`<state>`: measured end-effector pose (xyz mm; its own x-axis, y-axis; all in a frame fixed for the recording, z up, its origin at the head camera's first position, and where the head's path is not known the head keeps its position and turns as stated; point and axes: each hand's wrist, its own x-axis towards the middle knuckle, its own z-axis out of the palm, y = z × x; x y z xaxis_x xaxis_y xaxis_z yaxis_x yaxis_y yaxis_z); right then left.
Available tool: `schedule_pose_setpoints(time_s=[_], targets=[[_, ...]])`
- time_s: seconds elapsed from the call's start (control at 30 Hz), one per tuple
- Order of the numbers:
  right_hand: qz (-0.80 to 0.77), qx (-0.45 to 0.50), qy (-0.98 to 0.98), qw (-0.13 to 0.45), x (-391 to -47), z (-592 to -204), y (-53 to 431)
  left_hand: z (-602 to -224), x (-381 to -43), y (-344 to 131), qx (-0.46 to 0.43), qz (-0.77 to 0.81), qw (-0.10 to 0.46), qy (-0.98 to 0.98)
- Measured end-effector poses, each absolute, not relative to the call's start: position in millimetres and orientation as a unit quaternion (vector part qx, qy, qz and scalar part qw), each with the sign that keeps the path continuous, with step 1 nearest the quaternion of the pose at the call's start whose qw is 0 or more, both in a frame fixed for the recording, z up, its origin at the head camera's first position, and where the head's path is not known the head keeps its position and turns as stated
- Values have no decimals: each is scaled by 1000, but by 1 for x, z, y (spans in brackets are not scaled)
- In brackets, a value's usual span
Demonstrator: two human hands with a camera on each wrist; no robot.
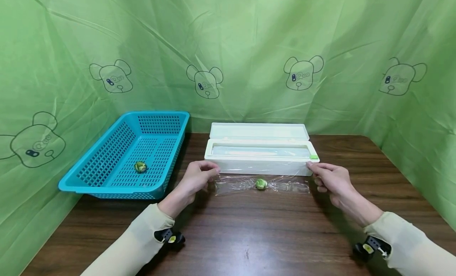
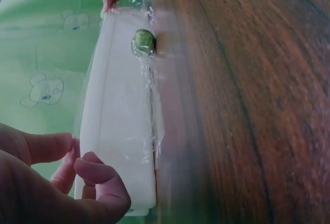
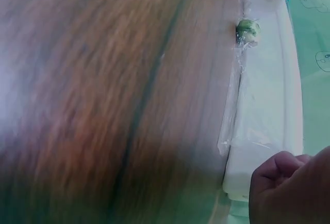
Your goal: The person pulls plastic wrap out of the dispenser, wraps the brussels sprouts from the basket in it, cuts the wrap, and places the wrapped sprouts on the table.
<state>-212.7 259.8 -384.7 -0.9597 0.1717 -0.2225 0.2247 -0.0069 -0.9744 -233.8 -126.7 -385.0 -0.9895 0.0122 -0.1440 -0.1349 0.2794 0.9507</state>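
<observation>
A white cling film dispenser box (image 1: 261,167) lies on the table with its lid raised at the back. Clear cling film (image 1: 235,183) stretches from it down its front face onto the wood. On the film, in front of the box, sits a small green Brussels sprout (image 1: 261,184), with creased film around it. At the box's left front corner my left hand (image 1: 199,177) pinches the film edge between thumb and forefinger. My right hand (image 1: 331,179) pinches the film at the right front corner, its other fingers curled; in the right wrist view its fingertips are hidden.
To the left stands a blue plastic basket (image 1: 174,165) with another Brussels sprout (image 1: 140,167) in it. A green slider (image 1: 313,157) shows at the box's right end. Green cloth (image 1: 249,38) printed with bear heads hangs behind and beside the wooden table (image 1: 249,232).
</observation>
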Motion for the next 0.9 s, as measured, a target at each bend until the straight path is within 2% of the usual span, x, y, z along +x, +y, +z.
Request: schedule_pose_setpoints(time_s=[0.23,0.4,0.6,0.9], targets=[[-670,146,728,-4,-205,-382,259,-384,-234,-125,-45,601,59,796],[-678,90,730,-21,-205,-387,263,-383,-233,-124,-40,608,56,791],[-656,10,754,-21,-207,-393,268,-383,-235,-123,-23,621,66,781],[-577,-1,817,-4,-203,-389,270,-379,-238,-123,-25,633,83,769]])
